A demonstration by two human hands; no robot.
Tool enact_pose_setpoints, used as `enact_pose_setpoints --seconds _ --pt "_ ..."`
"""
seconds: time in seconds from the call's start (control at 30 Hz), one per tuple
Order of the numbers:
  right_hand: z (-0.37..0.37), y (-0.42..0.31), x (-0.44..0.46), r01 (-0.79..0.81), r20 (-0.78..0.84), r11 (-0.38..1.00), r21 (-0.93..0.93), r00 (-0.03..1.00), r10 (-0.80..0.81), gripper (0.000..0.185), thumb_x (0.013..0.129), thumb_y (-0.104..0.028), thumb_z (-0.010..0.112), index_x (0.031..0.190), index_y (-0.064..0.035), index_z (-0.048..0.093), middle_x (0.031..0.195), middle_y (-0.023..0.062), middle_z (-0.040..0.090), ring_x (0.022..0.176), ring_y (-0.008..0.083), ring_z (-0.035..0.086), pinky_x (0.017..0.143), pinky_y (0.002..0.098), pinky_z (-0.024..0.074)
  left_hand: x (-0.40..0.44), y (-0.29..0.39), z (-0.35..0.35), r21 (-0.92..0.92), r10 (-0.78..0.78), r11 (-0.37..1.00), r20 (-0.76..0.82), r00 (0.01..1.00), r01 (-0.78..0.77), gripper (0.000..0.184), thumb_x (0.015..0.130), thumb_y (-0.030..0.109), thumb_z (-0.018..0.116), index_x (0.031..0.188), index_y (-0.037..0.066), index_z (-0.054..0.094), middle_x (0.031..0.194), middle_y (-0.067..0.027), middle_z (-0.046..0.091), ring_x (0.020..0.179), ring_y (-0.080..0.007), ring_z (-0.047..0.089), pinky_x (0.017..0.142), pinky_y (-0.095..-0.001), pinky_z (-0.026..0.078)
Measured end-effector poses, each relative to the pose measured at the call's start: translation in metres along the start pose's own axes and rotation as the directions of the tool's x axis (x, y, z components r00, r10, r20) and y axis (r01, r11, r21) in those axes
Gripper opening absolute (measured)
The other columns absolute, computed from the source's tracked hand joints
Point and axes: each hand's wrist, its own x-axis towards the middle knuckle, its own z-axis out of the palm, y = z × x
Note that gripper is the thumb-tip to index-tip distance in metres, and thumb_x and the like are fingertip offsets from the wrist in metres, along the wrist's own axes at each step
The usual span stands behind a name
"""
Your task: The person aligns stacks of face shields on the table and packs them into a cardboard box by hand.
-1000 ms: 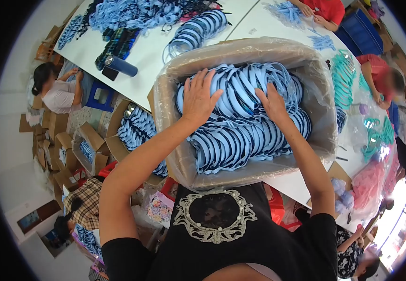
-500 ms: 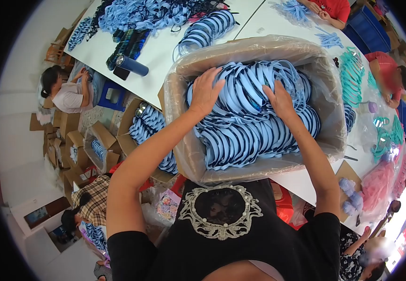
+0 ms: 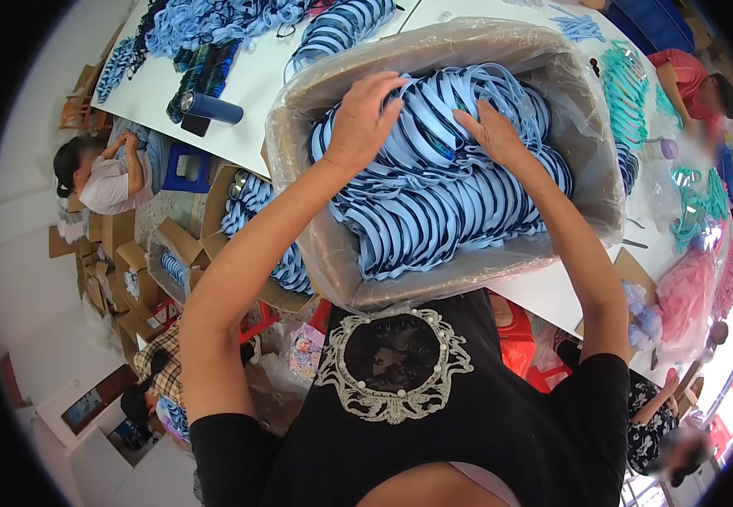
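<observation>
A cardboard carton point(image 3: 599, 198) lined with clear plastic stands in front of me at the table edge. Inside, curved light blue and navy bands are nested in an upper row point(image 3: 427, 114) and a lower row point(image 3: 459, 221); their exact kind is unclear. My left hand point(image 3: 365, 122) lies over the left part of the upper row, fingers stretched and thumb apart. Toward that row's right side, my right hand point(image 3: 497, 137) rests on the bands with thumb and fingers spread. Neither hand is closed round a band. Some fingertips are hard to see against the bands.
On the white table point(image 3: 257, 72) are a dark blue bottle point(image 3: 212, 108), a blue strap pile point(image 3: 214, 25) and teal banded items point(image 3: 624, 93). Another carton point(image 3: 214, 203) of blue bands stands left of me. Several people sit around, including a person in red point(image 3: 692, 84).
The view has shifted, so the carton and table appear higher. Both hands stay over the upper row; my right hand's fingers have spread, and a shiny dark blue patch shows between the hands.
</observation>
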Motion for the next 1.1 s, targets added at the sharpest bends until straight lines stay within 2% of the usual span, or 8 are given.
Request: enact_pose_setpoints --seconds 0.13,0.33,0.63,0.67,0.8,0.87,0.93,1.1 --pt "0.009 0.007 0.000 0.071 -0.097 0.997 0.014 0.993 -0.069 0.075 0.096 -0.060 0.054 0.118 0.0113 0.056 0.115 0.0328 0.060 0.107 0.0468 0.061 0.094 0.0485 0.0469 0.005 0.002 0.014 0.231 0.182 0.947 0.190 0.965 -0.224 0.045 0.096 0.030 0.059 0.138 0.012 0.056 0.143 -0.0144 0.052 0.136 -0.0317 0.045 0.116 -0.0466 0.031" --pt "0.014 -0.006 -0.008 0.062 -0.177 0.998 0.005 0.982 -0.060 0.065 0.097 -0.054 0.056 0.110 0.0097 0.057 0.111 0.0329 0.062 0.106 0.0476 0.059 0.091 0.0471 0.0471 -0.010 -0.006 0.028 0.207 0.138 0.959 0.254 0.957 -0.194 0.063 0.092 0.038 0.061 0.147 0.011 0.046 0.150 -0.0143 0.045 0.139 -0.0325 0.041 0.118 -0.0491 0.027" --pt "-0.045 -0.011 0.010 -0.020 0.189 0.997 0.069 0.982 0.006 0.048 0.099 -0.043 0.057 0.113 0.0020 0.066 0.104 0.0226 0.070 0.097 0.0388 0.065 0.088 0.0377 0.0486 0.017 -0.002 -0.065 -0.112 0.023 0.994 0.143 0.989 -0.007 0.036 0.097 0.026 0.061 0.128 0.007 0.064 0.134 -0.0137 0.061 0.125 -0.0302 0.056 0.110 -0.0424 0.039" --pt "-0.061 -0.021 0.013 0.019 0.258 0.993 -0.116 0.966 0.012 0.047 0.098 -0.043 0.058 0.110 0.0021 0.068 0.097 0.0208 0.071 0.090 0.0363 0.066 0.083 0.0373 0.0498 0.022 -0.011 -0.092 -0.199 -0.082 0.976 0.035 0.996 0.087 0.030 0.095 0.020 0.062 0.120 0.006 0.068 0.124 -0.0121 0.065 0.115 -0.0278 0.060 0.104 -0.0389 0.044" --pt "-0.105 -0.079 0.034 0.131 0.162 0.921 -0.367 0.984 -0.076 0.038 0.098 -0.034 0.059 0.102 0.0022 0.071 0.079 0.0134 0.071 0.070 0.0240 0.066 0.070 0.0335 0.0514 0.013 -0.116 -0.152 -0.614 -0.533 0.710 -0.151 0.833 0.343 0.029 0.102 0.015 0.054 0.121 -0.001 0.068 0.113 -0.0078 0.072 0.102 -0.0137 0.065 0.095 -0.0276 0.048" --pt "-0.110 -0.114 0.072 0.146 -0.028 0.989 0.030 0.989 -0.145 0.031 0.100 -0.025 0.058 0.102 0.0016 0.072 0.077 0.0098 0.069 0.071 0.0155 0.065 0.068 0.0281 0.0506 0.000 -0.181 -0.154 -0.597 -0.581 0.703 -0.170 0.796 0.386 0.033 0.102 0.022 0.055 0.125 0.001 0.067 0.113 -0.0097 0.072 0.104 -0.0139 0.065 0.096 -0.0281 0.048" --pt "-0.106 -0.154 0.122 0.255 0.010 0.966 0.033 0.967 -0.255 0.026 0.100 -0.019 0.057 0.103 0.0016 0.072 0.077 0.0077 0.069 0.073 0.0110 0.064 0.068 0.0248 0.0504 -0.010 -0.239 -0.138 -0.625 -0.788 0.456 0.048 0.614 0.634 0.038 0.102 0.029 0.054 0.127 0.003 0.066 0.116 -0.0114 0.071 0.108 -0.0162 0.064 0.097 -0.0300 0.048" --pt "-0.008 -0.156 0.291 0.463 0.211 0.886 -0.009 0.867 -0.451 0.023 0.097 -0.015 0.059 0.110 0.0007 0.070 0.085 0.0109 0.071 0.076 0.0169 0.067 0.072 0.0298 0.0528 0.007 -0.341 -0.042 -0.732 -0.789 0.056 0.384 0.479 0.679 0.045 0.102 0.030 0.054 0.134 -0.001 0.058 0.131 -0.0172 0.063 0.116 -0.0241 0.063 0.102 -0.0342 0.050"
